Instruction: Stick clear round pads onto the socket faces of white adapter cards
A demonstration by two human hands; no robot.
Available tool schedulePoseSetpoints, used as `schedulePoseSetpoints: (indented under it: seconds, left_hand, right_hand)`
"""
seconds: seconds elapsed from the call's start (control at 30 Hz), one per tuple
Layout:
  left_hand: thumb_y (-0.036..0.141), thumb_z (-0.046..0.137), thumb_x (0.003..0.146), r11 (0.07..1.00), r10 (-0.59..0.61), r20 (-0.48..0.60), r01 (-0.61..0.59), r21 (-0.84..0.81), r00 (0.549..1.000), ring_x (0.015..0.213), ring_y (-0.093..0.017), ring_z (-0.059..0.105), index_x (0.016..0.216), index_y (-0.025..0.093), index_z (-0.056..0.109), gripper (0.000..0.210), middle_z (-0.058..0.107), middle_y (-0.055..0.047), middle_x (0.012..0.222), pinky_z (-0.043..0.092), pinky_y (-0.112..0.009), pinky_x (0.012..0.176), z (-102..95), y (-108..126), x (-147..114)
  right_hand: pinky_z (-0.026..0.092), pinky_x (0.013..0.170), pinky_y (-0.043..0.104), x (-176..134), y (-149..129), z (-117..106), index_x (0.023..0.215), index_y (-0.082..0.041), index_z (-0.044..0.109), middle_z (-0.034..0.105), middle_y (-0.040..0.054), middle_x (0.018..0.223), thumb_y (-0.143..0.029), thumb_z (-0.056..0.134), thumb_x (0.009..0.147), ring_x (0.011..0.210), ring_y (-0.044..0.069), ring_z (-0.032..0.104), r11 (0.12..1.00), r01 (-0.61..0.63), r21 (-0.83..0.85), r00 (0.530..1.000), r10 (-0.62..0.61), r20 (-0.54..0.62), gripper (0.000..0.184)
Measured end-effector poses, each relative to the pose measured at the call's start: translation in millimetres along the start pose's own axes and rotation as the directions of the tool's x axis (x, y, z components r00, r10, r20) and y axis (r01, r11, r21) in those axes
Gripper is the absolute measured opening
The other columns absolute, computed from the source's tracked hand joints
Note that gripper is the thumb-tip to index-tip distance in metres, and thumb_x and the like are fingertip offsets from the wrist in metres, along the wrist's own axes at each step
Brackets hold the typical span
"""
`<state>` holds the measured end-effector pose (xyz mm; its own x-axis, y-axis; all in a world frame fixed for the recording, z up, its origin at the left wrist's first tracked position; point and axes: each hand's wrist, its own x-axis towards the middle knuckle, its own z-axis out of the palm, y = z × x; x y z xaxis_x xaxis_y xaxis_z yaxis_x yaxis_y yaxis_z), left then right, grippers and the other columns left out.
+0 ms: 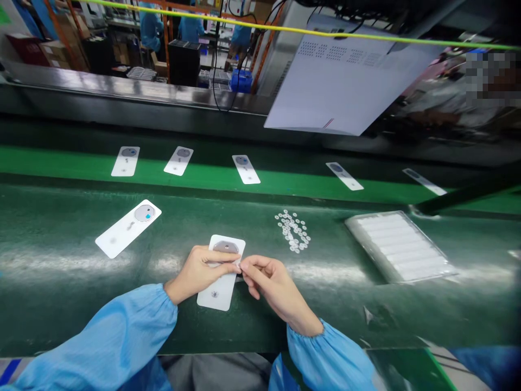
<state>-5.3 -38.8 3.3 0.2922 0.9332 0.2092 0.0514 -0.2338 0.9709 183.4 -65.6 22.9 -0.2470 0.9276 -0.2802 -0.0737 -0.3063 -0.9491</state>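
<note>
A white rounded panel (220, 293) with a grey round part at its top lies in front of me on the green bench. Over its middle is my left hand (203, 270), thumb and forefinger stretched to the panel's right edge and closing at their tips. There my right hand (271, 282) meets it in a pinch. A tiny whitish thing seems to sit between the fingertips, too small and covered to name. Beyond my right hand lies a loose pile of small round whitish discs (293, 233). Another white panel (128, 229) rests at an angle to the left.
Several similar panels (246, 170) lie in a row on the bright green strip (211, 171) behind the bench. A clear-wrapped pack of white rolls or strips (401, 247) sits at right, near a dark bar. A white sheet (325, 81) hangs overhead; people in blue work beyond.
</note>
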Motion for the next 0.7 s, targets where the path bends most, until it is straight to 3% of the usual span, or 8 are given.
schedulePoseSetpoints:
  seconds: [0.27,0.4,0.53,0.7]
  left_hand:
    - [0.025,0.081,0.081,0.999,-0.032,0.023,0.032,0.015,0.999,0.087,-0.022,0.077,0.092,0.022,0.084,0.012,0.081,-0.003,0.091,0.058,-0.028,0.084,-0.7,4,0]
    - [0.029,0.084,0.076,0.996,-0.076,-0.01,0.077,0.046,0.997,0.104,-0.026,0.073,0.109,0.02,0.08,0.034,0.079,-0.006,0.11,0.055,-0.033,0.096,-0.3,3,-1]
    - [0.031,0.076,0.084,0.996,-0.047,-0.013,0.048,0.076,0.999,0.106,-0.023,0.071,0.129,0.022,0.068,0.047,0.073,-0.006,0.124,0.055,-0.032,0.095,0.6,3,-3]
    - [0.031,0.075,0.086,0.996,-0.084,-0.033,0.084,0.0,0.996,0.087,-0.018,0.07,0.155,0.026,0.032,0.082,0.073,-0.004,0.107,0.058,-0.031,0.084,2.2,3,-6]
  right_hand:
    - [0.031,0.039,0.02,-4,-7,2,0.08,-0.013,0.07,0.053,-0.003,0.054,-0.063,0.073,0.08,0.04,0.007,0.042,0.979,0.034,-0.201,0.996,-0.049,-0.069,0.05]
    - [0.038,0.043,0.022,-4,-8,5,0.079,-0.014,0.071,0.062,0.0018,0.062,-0.059,0.072,0.083,0.048,0.01,0.05,0.938,0.12,-0.326,0.973,-0.176,-0.151,0.045]
    - [0.045,0.049,0.023,1,-6,12,0.082,-0.015,0.074,0.07,0.007,0.073,-0.058,0.068,0.086,0.062,0.016,0.061,0.898,0.172,-0.404,0.937,-0.276,-0.215,0.043]
    - [0.044,0.047,0.023,9,-4,16,0.084,-0.015,0.075,0.071,0.0075,0.074,-0.056,0.067,0.087,0.062,0.017,0.062,0.865,0.18,-0.468,0.921,-0.315,-0.228,0.042]
